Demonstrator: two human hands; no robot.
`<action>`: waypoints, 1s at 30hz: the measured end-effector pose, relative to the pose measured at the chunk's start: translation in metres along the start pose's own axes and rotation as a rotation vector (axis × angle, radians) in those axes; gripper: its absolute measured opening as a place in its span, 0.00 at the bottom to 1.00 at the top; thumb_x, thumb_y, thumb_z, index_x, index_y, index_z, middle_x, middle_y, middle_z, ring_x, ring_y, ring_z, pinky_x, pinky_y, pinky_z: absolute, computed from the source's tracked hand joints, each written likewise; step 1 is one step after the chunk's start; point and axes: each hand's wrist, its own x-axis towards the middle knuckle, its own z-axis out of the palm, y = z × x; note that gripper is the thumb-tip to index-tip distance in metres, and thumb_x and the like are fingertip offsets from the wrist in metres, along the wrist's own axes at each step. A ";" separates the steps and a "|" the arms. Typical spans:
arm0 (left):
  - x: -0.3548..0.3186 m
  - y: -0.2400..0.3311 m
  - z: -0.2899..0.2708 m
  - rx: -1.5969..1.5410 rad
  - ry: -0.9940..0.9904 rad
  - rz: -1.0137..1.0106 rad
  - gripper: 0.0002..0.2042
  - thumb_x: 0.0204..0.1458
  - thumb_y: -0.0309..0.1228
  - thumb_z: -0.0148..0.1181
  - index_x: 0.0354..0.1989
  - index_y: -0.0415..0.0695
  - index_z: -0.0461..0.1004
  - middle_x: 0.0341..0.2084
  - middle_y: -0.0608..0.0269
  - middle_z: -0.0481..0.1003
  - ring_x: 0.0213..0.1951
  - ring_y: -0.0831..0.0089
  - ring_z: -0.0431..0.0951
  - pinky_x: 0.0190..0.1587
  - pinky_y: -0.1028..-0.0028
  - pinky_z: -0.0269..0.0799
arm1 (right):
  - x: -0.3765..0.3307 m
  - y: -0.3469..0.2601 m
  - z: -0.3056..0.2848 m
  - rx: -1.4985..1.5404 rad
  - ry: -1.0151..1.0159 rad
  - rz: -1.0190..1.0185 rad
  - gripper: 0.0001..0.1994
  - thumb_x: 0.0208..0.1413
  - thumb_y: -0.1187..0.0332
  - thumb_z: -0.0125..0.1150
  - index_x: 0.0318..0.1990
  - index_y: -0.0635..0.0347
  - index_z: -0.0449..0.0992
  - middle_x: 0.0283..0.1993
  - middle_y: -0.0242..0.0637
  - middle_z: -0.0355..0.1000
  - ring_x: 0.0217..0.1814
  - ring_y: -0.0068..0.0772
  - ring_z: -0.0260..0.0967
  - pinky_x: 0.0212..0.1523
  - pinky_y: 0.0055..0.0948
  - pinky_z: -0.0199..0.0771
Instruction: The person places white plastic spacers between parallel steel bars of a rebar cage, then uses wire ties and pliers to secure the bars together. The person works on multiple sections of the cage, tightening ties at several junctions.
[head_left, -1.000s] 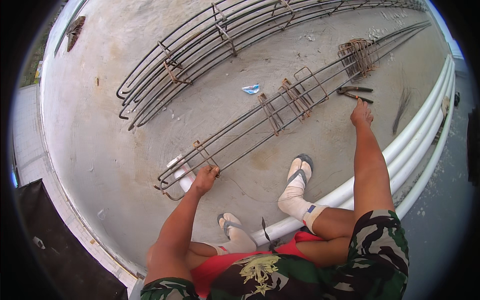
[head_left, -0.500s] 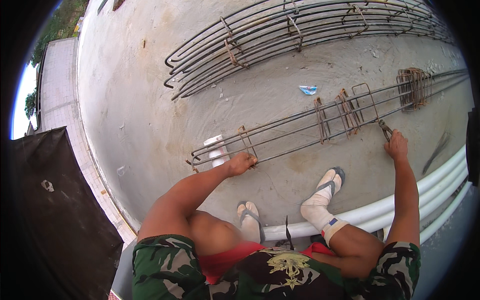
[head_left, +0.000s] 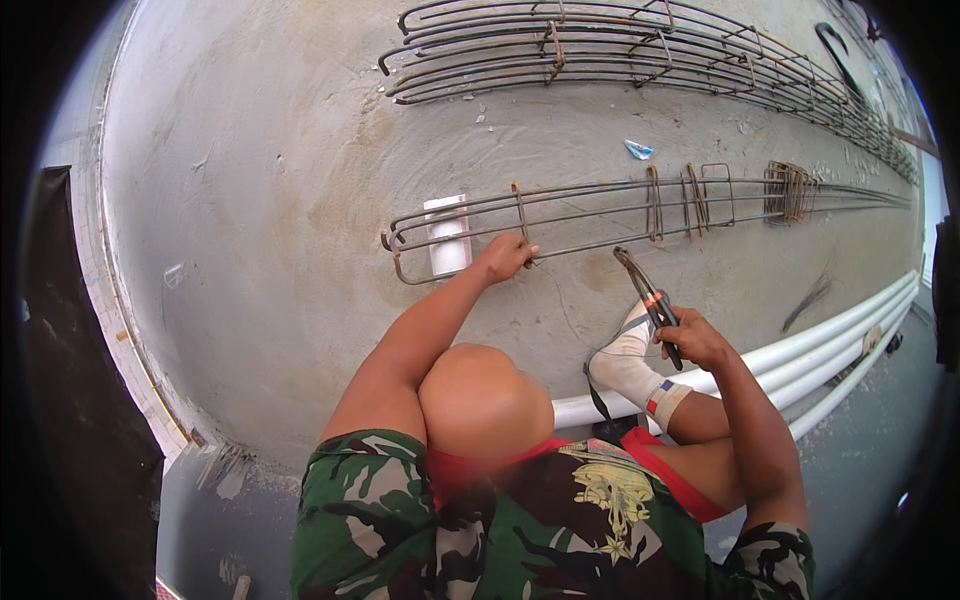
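Note:
My left hand (head_left: 508,258) is closed at the lower corner of a rusty wire stirrup (head_left: 519,208), where it meets the near bar of a long rebar cage (head_left: 590,245). Exactly what the fingertips pinch is partly hidden. In my right hand (head_left: 694,338) is a pair of pincers (head_left: 645,288) with dark handles and orange bands. Their jaws point toward the near bar, between my left hand and a pair of stirrups (head_left: 655,203). More stirrups sit farther right along the cage, including a tight bundle (head_left: 790,192).
A white piece (head_left: 449,237) lies under the cage's hooked left end. Beyond lies a larger rebar cage (head_left: 600,60), with a blue-and-white wrapper (head_left: 638,150) between. White pipes (head_left: 780,365) run past my foot (head_left: 625,360). Loose thin wires (head_left: 808,303) lie on the concrete at right.
My right hand has drawn the pincers away from the stirrup at right, back toward me and leftward. My left hand stays at its stirrup. The view has shifted and turned.

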 end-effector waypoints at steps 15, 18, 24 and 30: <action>0.014 -0.015 0.007 0.088 0.014 0.105 0.19 0.57 0.42 0.51 0.29 0.35 0.76 0.28 0.45 0.77 0.35 0.54 0.77 0.40 0.61 0.69 | 0.012 -0.012 0.156 -0.890 0.628 -0.048 0.36 0.47 0.77 0.51 0.67 0.43 0.55 0.53 0.53 0.62 0.54 0.60 0.64 0.47 0.50 0.70; 0.014 -0.017 0.009 0.099 0.035 0.106 0.19 0.57 0.41 0.52 0.29 0.35 0.76 0.26 0.45 0.77 0.34 0.54 0.78 0.40 0.62 0.69 | 0.023 0.003 0.155 -0.940 0.663 -0.095 0.37 0.46 0.77 0.54 0.68 0.45 0.54 0.59 0.52 0.54 0.63 0.59 0.53 0.51 0.53 0.67; 0.016 -0.018 0.010 0.083 0.045 0.115 0.19 0.57 0.41 0.52 0.29 0.35 0.76 0.26 0.45 0.76 0.33 0.53 0.78 0.39 0.61 0.70 | 0.043 0.011 0.163 -0.931 0.716 -0.168 0.38 0.46 0.78 0.54 0.68 0.46 0.53 0.62 0.54 0.51 0.65 0.63 0.48 0.57 0.60 0.56; 0.011 -0.013 0.007 0.103 0.044 0.104 0.19 0.57 0.41 0.52 0.29 0.34 0.76 0.27 0.44 0.77 0.35 0.52 0.78 0.40 0.61 0.69 | 0.043 0.008 0.170 -1.034 0.756 -0.181 0.38 0.48 0.76 0.54 0.69 0.48 0.52 0.64 0.56 0.51 0.67 0.64 0.45 0.60 0.64 0.50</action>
